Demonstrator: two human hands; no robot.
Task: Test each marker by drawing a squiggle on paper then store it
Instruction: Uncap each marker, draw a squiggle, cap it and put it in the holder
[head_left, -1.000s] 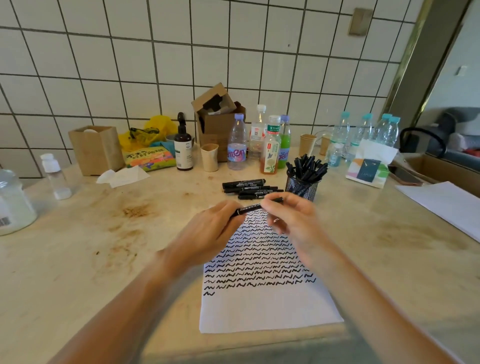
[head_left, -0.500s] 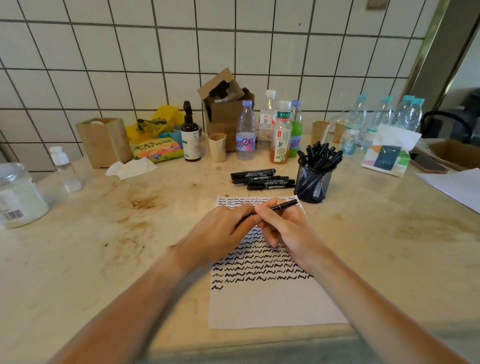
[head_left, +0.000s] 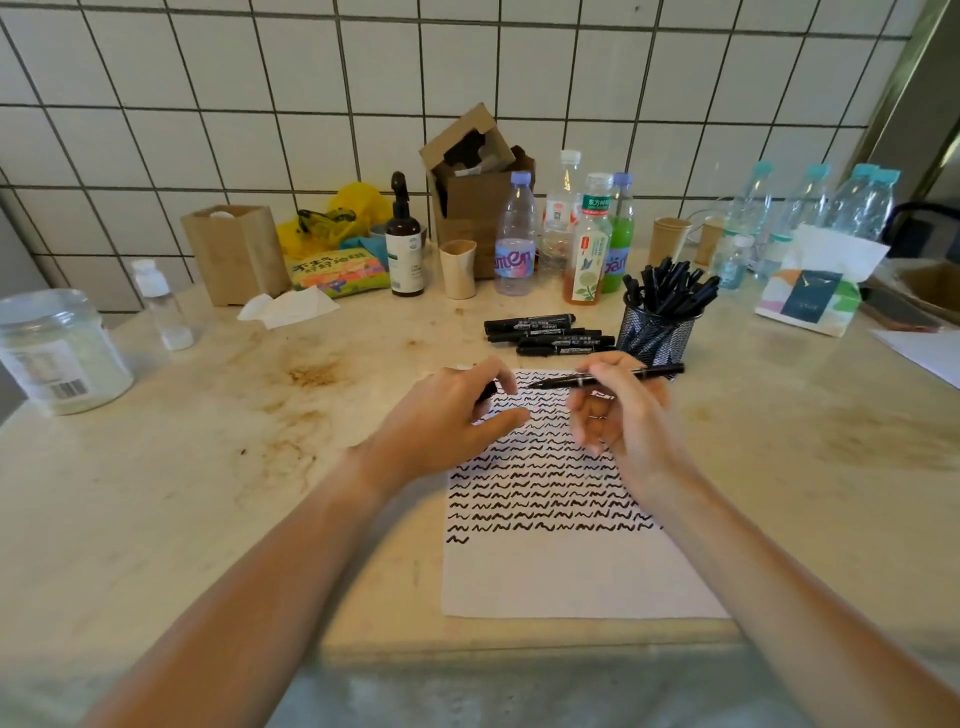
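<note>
The two hands have drawn apart since half a second ago, when they met on one marker. The right hand (head_left: 626, 415) now holds the uncapped marker (head_left: 605, 378) alone, its fingers (head_left: 597, 375) pinched round the barrel, the tip pointing left and hanging just above the top rows of the paper (head_left: 566, 566). The left hand (head_left: 454, 415) has pulled away to the left with the cap (head_left: 487, 391), a dark bit showing between its curled fingers; it hovers over the paper's upper left edge.

The paper lies flat on the desk (head_left: 208, 493), covered most of the way down with rows of black squiggles, the last row begun with a single mark at the left. The bottom strip is blank.

Beyond the paper, four capped markers (head_left: 545, 335) lie side by side, where they lay before. Just right of them stands the mesh cup (head_left: 657, 332), full of upright markers, close behind the right hand. Bottles (head_left: 587, 244) and a cardboard box (head_left: 478, 187) line the tiled wall.
</note>
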